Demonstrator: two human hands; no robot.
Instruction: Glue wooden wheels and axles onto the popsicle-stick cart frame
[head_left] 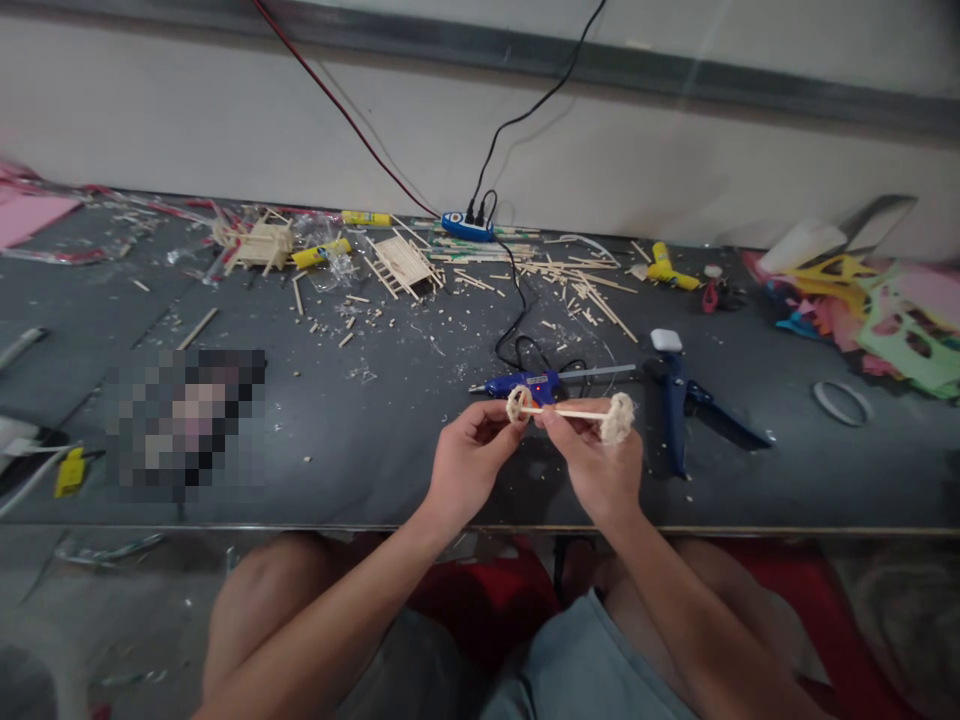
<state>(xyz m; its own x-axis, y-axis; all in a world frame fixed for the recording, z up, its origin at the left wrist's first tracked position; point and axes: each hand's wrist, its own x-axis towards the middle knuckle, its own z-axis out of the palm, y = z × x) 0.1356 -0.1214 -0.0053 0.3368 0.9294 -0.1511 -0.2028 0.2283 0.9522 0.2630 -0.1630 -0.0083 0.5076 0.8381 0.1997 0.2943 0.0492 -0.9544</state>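
Observation:
Above the front part of the table, both hands hold a pale wooden stick with a small wheel-like ring at each end. My left hand is closed, pinching the left ring between thumb and fingers. With thumb and fingers together, my right hand grips the stick near its middle. The right ring rests over that hand's fingers. Just behind the hands lies a blue glue gun, a clear glue stick poking out of its back. Its handle is partly hidden by the hands.
A blue cutter tool and a white case lie right of my hands. Small stick-built frames, loose sticks and yellow tubes line the back. A blue power strip feeds the glue gun's cord. Coloured foam sheets lie right.

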